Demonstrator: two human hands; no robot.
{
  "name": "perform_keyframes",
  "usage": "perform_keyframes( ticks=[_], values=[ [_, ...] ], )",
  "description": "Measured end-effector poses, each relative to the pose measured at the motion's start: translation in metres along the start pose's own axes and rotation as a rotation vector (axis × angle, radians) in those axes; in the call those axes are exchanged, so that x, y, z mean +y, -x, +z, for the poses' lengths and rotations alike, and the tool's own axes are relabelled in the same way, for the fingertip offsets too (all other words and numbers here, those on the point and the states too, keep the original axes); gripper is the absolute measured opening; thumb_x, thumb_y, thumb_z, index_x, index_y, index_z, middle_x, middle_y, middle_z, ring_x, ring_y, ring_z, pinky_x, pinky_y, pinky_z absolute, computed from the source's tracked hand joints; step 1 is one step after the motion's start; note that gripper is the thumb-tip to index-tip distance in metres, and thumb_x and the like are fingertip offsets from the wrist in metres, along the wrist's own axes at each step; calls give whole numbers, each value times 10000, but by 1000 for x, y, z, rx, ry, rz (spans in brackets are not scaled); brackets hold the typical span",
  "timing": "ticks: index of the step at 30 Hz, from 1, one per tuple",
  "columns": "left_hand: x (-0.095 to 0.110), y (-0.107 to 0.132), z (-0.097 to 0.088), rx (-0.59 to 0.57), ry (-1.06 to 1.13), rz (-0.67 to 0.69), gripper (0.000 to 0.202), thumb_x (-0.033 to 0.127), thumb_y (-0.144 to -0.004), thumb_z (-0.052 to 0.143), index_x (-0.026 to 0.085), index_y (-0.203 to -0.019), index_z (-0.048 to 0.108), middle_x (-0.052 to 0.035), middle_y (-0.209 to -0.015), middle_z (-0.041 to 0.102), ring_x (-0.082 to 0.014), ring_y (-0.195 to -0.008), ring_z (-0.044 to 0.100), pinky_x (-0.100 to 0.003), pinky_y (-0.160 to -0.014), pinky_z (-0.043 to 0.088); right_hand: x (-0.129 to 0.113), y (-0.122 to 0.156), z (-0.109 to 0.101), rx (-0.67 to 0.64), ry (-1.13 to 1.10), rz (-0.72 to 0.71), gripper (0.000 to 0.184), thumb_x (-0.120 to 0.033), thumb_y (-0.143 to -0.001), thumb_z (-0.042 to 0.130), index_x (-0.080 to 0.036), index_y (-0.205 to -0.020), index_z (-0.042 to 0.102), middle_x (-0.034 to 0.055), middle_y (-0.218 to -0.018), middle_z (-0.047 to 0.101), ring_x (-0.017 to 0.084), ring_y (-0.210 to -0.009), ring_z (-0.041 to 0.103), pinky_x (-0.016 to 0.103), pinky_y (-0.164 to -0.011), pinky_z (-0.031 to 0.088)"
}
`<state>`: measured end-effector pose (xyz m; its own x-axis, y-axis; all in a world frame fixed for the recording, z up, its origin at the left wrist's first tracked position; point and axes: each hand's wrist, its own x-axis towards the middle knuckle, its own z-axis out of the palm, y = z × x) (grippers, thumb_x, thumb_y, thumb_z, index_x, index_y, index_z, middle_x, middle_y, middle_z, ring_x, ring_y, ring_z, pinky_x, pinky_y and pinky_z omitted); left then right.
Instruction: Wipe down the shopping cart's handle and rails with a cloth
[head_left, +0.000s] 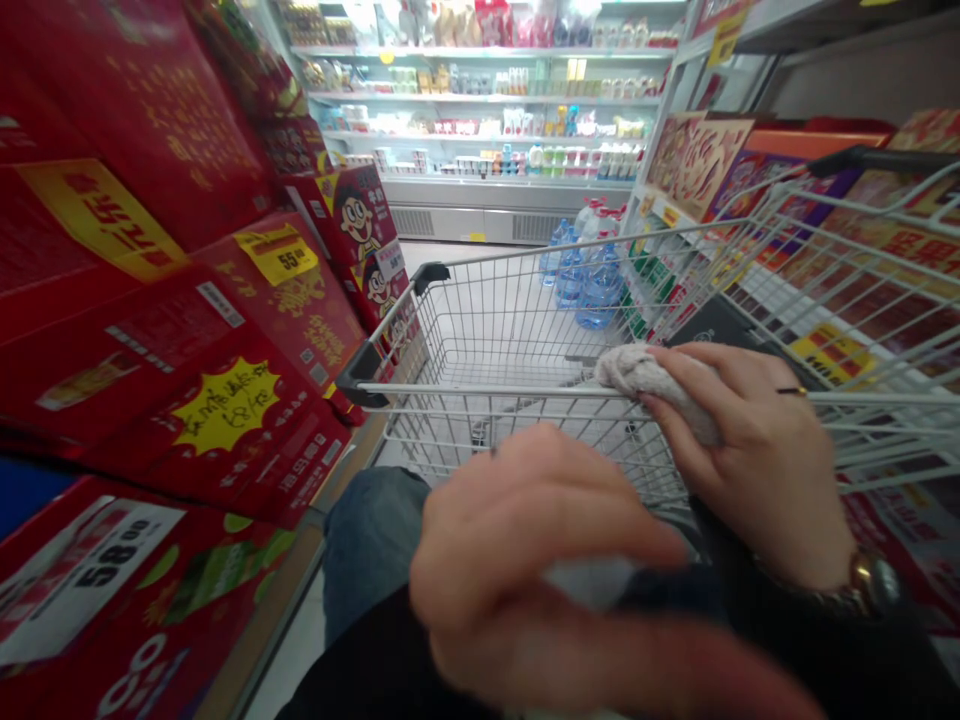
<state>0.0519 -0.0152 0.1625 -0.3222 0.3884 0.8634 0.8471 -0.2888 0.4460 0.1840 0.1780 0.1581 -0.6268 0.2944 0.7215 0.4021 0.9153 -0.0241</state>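
The wire cart (532,408) stands with its long axis left to right, 2 black corner caps (364,376) at its left end. At its near rail (487,390), the right hand (750,440) pinches a bunched grey cloth (626,368), its free end pointing left and slightly far. The left hand (540,530), blurred and nearer, has its thumb spread from bent fingers. Red boxes (150,390) crowd the left, shelved boxes (696,160) the right; bare floor (465,252) opens far beyond.

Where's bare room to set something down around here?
Inside the silver wire cart, between its black plastic corners and the grey cloth; white floor left of the blue water bottles. Crowded: the left, by red cardboard cartons; the near rim by the right hand.
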Motion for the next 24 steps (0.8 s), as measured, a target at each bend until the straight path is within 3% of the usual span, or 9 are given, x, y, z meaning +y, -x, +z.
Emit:
perform_keyframes(
  ticks=[1, 3, 7, 11, 16, 24],
  values=[
    [-14, -7, 11, 61, 55, 21, 130, 369, -915, 774, 305, -967, 673, 35, -808, 713, -161, -801, 694, -362, -786, 620, -6, -1, 2, -3, 10, -4, 432, -350, -1009, 656, -279, -1434, 625, 99, -1333, 704, 343, -1217, 612, 523, -1015, 496],
    [-40, -15, 36, 33, -7, 3, 141, 199, -952, 707, 257, -1078, 678, 0, -1022, 755, -153, -998, 697, -357, -930, 590, -18, -4, 8, -18, 20, -20, 434, -336, -1016, 644, -283, -1446, 619, 87, -1361, 698, 335, -1234, 592, 510, -1022, 488],
    [-69, -8, 73, -63, -65, -29, 252, 176, -1006, 587, 203, -1254, 620, -83, -1255, 699, -189, -1213, 631, -402, -1071, 525, -30, -8, 18, 3, -1, -2, 390, -273, -1015, 624, -282, -1403, 656, 79, -1372, 696, 316, -1243, 570, 493, -1032, 473],
    [-78, 1, 74, -114, -209, 21, 280, 201, -1017, 562, 199, -1294, 601, -87, -1210, 697, -203, -1150, 637, -383, -1014, 496, -16, -4, 14, 25, -50, 29, 361, -225, -990, 646, -290, -1341, 696, 74, -1369, 695, 309, -1246, 577, 498, -1037, 472],
    [-89, 1, 72, -181, -448, 206, 223, 200, -991, 577, 166, -1202, 639, -78, -1009, 722, -228, -937, 611, -395, -875, 440, 5, 7, 4, 115, -13, 123, 376, -180, -956, 660, -306, -1307, 706, 64, -1341, 706, 318, -1228, 589, 528, -1031, 457],
    [-100, 5, 84, -17, -511, 276, 211, 141, -902, 640, 162, -1111, 664, -87, -942, 731, -241, -896, 616, -405, -867, 431, -28, 6, 19, 88, 29, 50, 360, -183, -977, 643, -276, -1322, 687, 40, -1392, 697, 309, -1300, 528, 514, -1100, 396]
  ],
)
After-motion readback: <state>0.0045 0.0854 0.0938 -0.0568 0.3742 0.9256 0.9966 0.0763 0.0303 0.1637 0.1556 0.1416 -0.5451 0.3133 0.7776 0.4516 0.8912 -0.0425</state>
